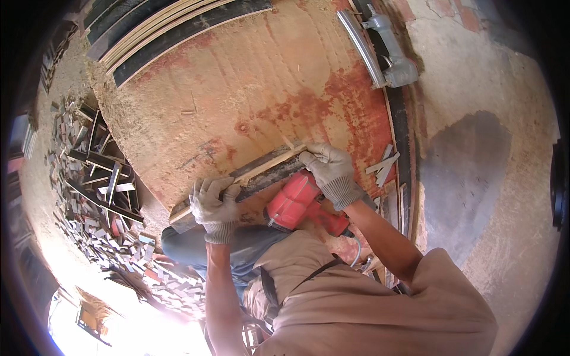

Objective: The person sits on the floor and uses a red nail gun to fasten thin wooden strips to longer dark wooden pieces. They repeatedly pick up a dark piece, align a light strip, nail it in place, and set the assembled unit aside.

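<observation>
My left hand (212,200), in a pale knit glove, is closed around the left part of some narrow dark-faced wooden strips (261,181). At their right end, my right hand (330,168), gloved the same way, grips them between thumb and fingers. A thin pale wood edge (270,162) runs lengthwise between the dark faces. The strips lie slanted near the front of the stained plywood work surface (219,89). Just below my right hand rests a red nail gun (292,200) with an air hose, partly covered by that hand and wrist.
Long dark-edged boards (190,35) are stacked at the far left. A grey nail gun (395,59) lies at the far right edge. Thin wood slivers (385,166) sit right of my right hand. Heaped offcuts (107,178) cover the floor at left.
</observation>
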Action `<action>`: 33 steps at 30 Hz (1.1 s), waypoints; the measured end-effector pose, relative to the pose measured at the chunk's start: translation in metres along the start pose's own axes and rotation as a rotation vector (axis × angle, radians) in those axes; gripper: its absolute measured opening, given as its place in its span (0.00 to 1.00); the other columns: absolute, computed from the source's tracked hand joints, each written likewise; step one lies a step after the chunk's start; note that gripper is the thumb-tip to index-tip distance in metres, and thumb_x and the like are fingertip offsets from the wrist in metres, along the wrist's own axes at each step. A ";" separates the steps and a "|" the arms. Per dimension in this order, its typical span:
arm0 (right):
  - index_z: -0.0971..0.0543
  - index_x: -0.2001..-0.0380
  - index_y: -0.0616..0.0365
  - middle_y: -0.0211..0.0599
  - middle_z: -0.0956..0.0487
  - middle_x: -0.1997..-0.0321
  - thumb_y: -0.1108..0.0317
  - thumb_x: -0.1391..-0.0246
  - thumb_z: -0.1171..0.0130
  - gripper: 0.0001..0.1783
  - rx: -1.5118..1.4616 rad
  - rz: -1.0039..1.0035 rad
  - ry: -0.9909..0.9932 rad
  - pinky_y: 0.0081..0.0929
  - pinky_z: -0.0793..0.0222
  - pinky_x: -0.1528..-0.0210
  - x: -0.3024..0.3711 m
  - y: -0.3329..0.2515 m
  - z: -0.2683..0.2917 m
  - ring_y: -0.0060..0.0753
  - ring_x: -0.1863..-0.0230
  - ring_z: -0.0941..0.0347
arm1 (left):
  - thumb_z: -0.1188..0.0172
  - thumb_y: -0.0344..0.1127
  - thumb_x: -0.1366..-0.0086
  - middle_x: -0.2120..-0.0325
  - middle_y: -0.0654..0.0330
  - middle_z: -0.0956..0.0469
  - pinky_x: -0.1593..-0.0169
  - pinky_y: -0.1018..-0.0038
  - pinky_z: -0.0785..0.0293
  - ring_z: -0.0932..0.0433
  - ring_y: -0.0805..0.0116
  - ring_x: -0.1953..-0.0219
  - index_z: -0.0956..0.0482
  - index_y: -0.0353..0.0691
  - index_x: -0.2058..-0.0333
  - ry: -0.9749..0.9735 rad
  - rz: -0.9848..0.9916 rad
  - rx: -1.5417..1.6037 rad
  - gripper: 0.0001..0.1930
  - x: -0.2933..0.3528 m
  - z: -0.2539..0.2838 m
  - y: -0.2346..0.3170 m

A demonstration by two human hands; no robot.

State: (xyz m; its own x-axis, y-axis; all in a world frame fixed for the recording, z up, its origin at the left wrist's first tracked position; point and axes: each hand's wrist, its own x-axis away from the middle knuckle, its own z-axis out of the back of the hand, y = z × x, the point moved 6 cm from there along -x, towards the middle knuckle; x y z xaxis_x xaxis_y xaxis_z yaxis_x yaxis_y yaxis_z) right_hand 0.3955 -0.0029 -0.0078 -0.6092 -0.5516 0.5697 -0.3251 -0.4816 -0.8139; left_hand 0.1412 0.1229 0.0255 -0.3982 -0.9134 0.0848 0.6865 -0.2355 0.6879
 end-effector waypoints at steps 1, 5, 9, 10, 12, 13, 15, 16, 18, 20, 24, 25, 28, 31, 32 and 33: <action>0.16 0.56 0.70 0.30 0.16 0.72 0.75 0.39 0.34 0.10 0.069 0.024 -0.009 0.18 0.31 0.73 0.001 -0.004 -0.001 0.13 0.74 0.26 | 0.28 0.32 0.50 0.68 0.61 0.14 0.52 0.60 0.26 0.20 0.55 0.62 0.14 0.43 0.70 0.007 -0.003 0.003 0.07 0.000 0.000 -0.002; 0.15 0.55 0.69 0.29 0.17 0.73 0.76 0.39 0.35 0.10 0.249 0.077 -0.038 0.18 0.31 0.73 0.005 -0.023 -0.005 0.12 0.73 0.28 | 0.28 0.32 0.49 0.68 0.60 0.14 0.52 0.61 0.25 0.20 0.55 0.62 0.14 0.43 0.70 0.001 -0.009 0.012 0.07 -0.001 0.000 -0.002; 0.16 0.57 0.69 0.28 0.17 0.73 0.78 0.40 0.36 0.08 0.295 0.235 -0.022 0.19 0.31 0.73 0.004 -0.021 -0.005 0.12 0.74 0.29 | 0.28 0.32 0.49 0.68 0.59 0.14 0.53 0.61 0.25 0.19 0.55 0.63 0.14 0.42 0.69 -0.006 0.018 0.037 0.07 -0.001 -0.001 -0.004; 0.16 0.58 0.69 0.29 0.17 0.73 0.78 0.40 0.37 0.08 0.298 0.242 -0.033 0.20 0.31 0.73 0.003 -0.022 -0.006 0.13 0.74 0.28 | 0.28 0.32 0.49 0.68 0.59 0.14 0.53 0.61 0.24 0.19 0.54 0.63 0.14 0.42 0.69 -0.001 0.025 0.044 0.07 0.000 -0.001 -0.005; 0.17 0.60 0.68 0.31 0.17 0.73 0.79 0.40 0.38 0.06 0.303 0.257 -0.054 0.21 0.31 0.72 0.004 -0.025 -0.007 0.14 0.73 0.27 | 0.28 0.32 0.49 0.69 0.59 0.14 0.54 0.61 0.24 0.19 0.54 0.64 0.14 0.42 0.70 0.007 0.026 0.062 0.07 0.001 -0.001 -0.006; 0.17 0.62 0.68 0.33 0.17 0.74 0.79 0.40 0.38 0.05 0.343 0.288 -0.055 0.23 0.30 0.72 0.004 -0.028 -0.008 0.18 0.74 0.26 | 0.29 0.32 0.49 0.69 0.58 0.15 0.55 0.61 0.24 0.19 0.54 0.64 0.14 0.42 0.70 0.007 0.022 0.072 0.06 0.001 -0.001 -0.006; 0.18 0.64 0.67 0.38 0.18 0.75 0.79 0.41 0.38 0.03 0.423 0.349 -0.055 0.26 0.28 0.71 0.003 -0.034 -0.007 0.26 0.75 0.23 | 0.29 0.31 0.49 0.70 0.58 0.15 0.56 0.61 0.23 0.19 0.54 0.65 0.14 0.43 0.70 0.000 0.032 0.076 0.06 0.000 -0.003 -0.006; 0.18 0.63 0.65 0.40 0.18 0.74 0.77 0.41 0.37 0.04 0.479 0.359 -0.078 0.30 0.27 0.69 0.000 -0.034 -0.007 0.32 0.73 0.22 | 0.29 0.31 0.49 0.70 0.58 0.15 0.56 0.61 0.23 0.19 0.54 0.65 0.13 0.43 0.70 -0.003 0.034 0.076 0.05 -0.001 -0.002 -0.005; 0.18 0.59 0.62 0.44 0.18 0.71 0.73 0.41 0.36 0.08 0.591 0.381 -0.120 0.37 0.25 0.64 -0.002 -0.035 -0.003 0.44 0.70 0.20 | 0.29 0.31 0.48 0.71 0.58 0.16 0.57 0.61 0.23 0.19 0.55 0.65 0.14 0.43 0.71 0.015 0.048 0.099 0.05 0.001 -0.005 -0.007; 0.21 0.52 0.62 0.49 0.19 0.63 0.68 0.41 0.35 0.16 0.766 0.596 -0.070 0.43 0.26 0.58 0.015 -0.057 -0.005 0.53 0.62 0.21 | 0.29 0.31 0.48 0.71 0.58 0.16 0.57 0.61 0.23 0.19 0.55 0.65 0.14 0.44 0.71 0.022 0.074 0.104 0.04 0.005 -0.007 -0.013; 0.36 0.32 0.66 0.58 0.23 0.49 0.58 0.43 0.32 0.41 1.051 0.602 -0.138 0.49 0.29 0.48 0.082 -0.065 0.015 0.59 0.49 0.25 | 0.29 0.33 0.48 0.72 0.58 0.17 0.58 0.60 0.24 0.20 0.53 0.66 0.14 0.45 0.71 0.045 0.058 0.060 0.05 0.010 -0.004 -0.016; 0.41 0.30 0.68 0.59 0.23 0.48 0.57 0.45 0.31 0.47 1.194 0.570 -0.141 0.49 0.29 0.47 0.106 -0.051 0.021 0.59 0.48 0.25 | 0.29 0.33 0.48 0.72 0.58 0.17 0.58 0.59 0.25 0.20 0.53 0.66 0.14 0.45 0.71 0.049 0.037 0.041 0.05 0.010 -0.004 -0.015; 0.53 0.26 0.72 0.61 0.24 0.47 0.55 0.50 0.28 0.60 1.462 0.421 -0.133 0.50 0.29 0.47 0.132 0.032 0.040 0.60 0.47 0.25 | 0.29 0.35 0.47 0.73 0.58 0.18 0.58 0.58 0.26 0.21 0.53 0.65 0.15 0.45 0.72 0.052 0.009 -0.007 0.05 0.006 -0.005 -0.007; 0.58 0.24 0.71 0.60 0.22 0.47 0.56 0.53 0.27 0.65 1.294 0.142 -0.142 0.47 0.25 0.51 0.121 0.087 0.037 0.59 0.54 0.21 | 0.29 0.36 0.47 0.73 0.58 0.19 0.59 0.56 0.27 0.21 0.52 0.65 0.16 0.45 0.73 0.065 0.006 -0.005 0.05 0.008 -0.003 -0.006; 0.55 0.25 0.69 0.59 0.21 0.48 0.57 0.53 0.27 0.63 1.260 0.059 -0.162 0.46 0.24 0.52 0.114 0.079 0.035 0.58 0.55 0.20 | 0.29 0.36 0.47 0.73 0.58 0.20 0.59 0.56 0.27 0.21 0.52 0.64 0.16 0.45 0.73 0.076 0.004 0.004 0.06 0.008 -0.002 -0.006; 0.52 0.25 0.67 0.58 0.20 0.49 0.57 0.52 0.28 0.61 1.224 -0.024 -0.182 0.45 0.24 0.52 0.110 0.069 0.034 0.57 0.55 0.20 | 0.29 0.36 0.47 0.73 0.58 0.19 0.58 0.56 0.27 0.21 0.52 0.64 0.16 0.45 0.73 0.064 0.019 -0.011 0.06 0.009 -0.002 -0.006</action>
State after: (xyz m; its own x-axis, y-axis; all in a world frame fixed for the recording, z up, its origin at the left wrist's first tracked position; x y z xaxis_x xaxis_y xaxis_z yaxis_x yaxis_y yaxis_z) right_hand 0.3308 -0.1205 0.0024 -0.4710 -0.5736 0.6701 0.6148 -0.7583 -0.2170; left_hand 0.1344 0.1160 0.0208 -0.3457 -0.9369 0.0510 0.7001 -0.2214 0.6789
